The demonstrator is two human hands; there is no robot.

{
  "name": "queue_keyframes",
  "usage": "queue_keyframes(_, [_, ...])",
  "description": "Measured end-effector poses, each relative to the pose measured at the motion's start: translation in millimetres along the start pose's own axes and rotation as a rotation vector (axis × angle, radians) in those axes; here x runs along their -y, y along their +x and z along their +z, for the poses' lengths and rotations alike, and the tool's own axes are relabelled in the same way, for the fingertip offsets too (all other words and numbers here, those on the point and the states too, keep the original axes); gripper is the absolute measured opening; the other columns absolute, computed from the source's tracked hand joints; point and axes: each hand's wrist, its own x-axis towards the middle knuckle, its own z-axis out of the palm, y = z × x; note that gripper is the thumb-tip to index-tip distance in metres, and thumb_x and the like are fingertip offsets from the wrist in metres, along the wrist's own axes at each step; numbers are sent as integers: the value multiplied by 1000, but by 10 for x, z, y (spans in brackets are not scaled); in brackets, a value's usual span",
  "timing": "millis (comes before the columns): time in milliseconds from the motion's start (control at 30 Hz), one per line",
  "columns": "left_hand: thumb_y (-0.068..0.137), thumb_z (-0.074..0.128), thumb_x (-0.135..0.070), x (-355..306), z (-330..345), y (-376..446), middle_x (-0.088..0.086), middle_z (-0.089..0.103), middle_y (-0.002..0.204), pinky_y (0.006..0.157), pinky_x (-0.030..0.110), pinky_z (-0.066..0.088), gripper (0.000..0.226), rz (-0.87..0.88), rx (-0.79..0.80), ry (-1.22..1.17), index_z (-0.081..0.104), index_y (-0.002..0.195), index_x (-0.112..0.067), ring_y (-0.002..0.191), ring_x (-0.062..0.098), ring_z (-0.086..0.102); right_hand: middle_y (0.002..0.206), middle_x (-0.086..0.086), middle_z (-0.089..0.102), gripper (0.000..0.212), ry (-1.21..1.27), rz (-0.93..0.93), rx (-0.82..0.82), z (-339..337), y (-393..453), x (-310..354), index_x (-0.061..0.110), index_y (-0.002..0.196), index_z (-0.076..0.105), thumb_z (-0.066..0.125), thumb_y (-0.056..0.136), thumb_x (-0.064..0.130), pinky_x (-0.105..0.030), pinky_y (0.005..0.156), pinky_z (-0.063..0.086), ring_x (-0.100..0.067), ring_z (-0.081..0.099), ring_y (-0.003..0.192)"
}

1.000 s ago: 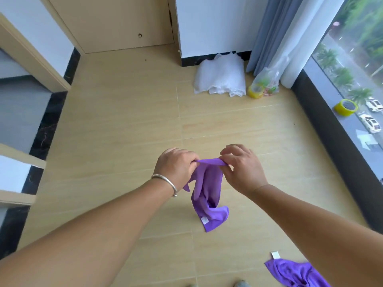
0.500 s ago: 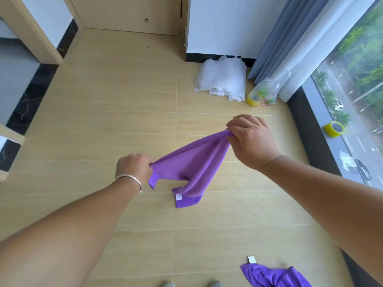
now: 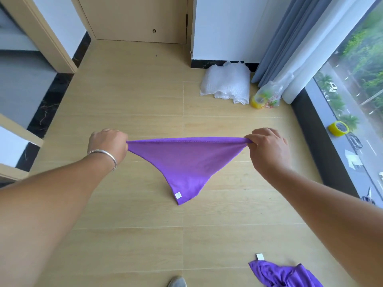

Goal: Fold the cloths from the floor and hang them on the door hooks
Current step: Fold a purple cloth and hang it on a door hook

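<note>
A purple cloth (image 3: 186,160) hangs stretched between my hands above the wooden floor, its top edge taut and its lower corner with a white tag pointing down. My left hand (image 3: 107,143), with a silver bracelet at the wrist, pinches the cloth's left corner. My right hand (image 3: 267,146) pinches the right corner. A second purple cloth (image 3: 284,274) with a white tag lies crumpled on the floor at the bottom right, partly behind my right forearm. A closed wooden door (image 3: 134,17) stands at the far end; no hooks are visible.
White bubble wrap (image 3: 228,83) and a clear plastic bag (image 3: 267,94) with a yellow tape roll lie by the grey curtain (image 3: 290,38). Another yellow tape roll (image 3: 338,128) sits on the dark window sill at right. A shoe tip (image 3: 177,282) shows at the bottom.
My hands have moved apart, spreading the bunched cloth into a taut, flat sheet. The view has shifted slightly toward the door.
</note>
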Motion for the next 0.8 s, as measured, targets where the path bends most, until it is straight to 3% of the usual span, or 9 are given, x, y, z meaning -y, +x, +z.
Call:
queue_keyframes(200, [89,57,-25,247,128,-1134,-3,64,79,60,28,32,17,58,-84,-76,72,83,-28,82,25,58,102,2,68,10,-55,-129,62,93,-1045,-105,23,87,77,69,83,18,-39,93,38,-27,56,110])
queue_keyframes(300, [74,76,-9,203,341,-2017,3,62,65,58,33,41,10,130,-126,-210,72,68,-16,69,31,59,97,1,70,8,-85,-228,137,212,-1832,-295,21,78,78,75,75,14,-41,92,44,-27,60,106])
queue_keyframes(367, [60,84,0,88,559,-2641,4,61,59,53,34,43,19,191,-147,-260,70,61,-13,61,31,60,97,0,71,8,-111,-258,217,323,-2385,-470,21,75,78,78,69,14,-42,93,45,-27,61,106])
queue_keyframes(600, [35,96,-4,-524,1608,-4405,-1,60,58,45,29,46,35,308,111,-336,68,53,-17,51,25,60,93,-4,69,9,-215,-310,476,995,-4143,-959,17,69,75,79,62,12,-50,90,49,-31,63,103])
queue_keyframes(800, [37,96,-11,-933,2690,-5346,-5,58,57,43,28,48,36,334,330,-370,65,51,-22,50,24,58,83,-3,66,11,-267,-454,636,1680,-5347,-1438,20,63,70,63,58,13,-48,86,53,-30,65,96])
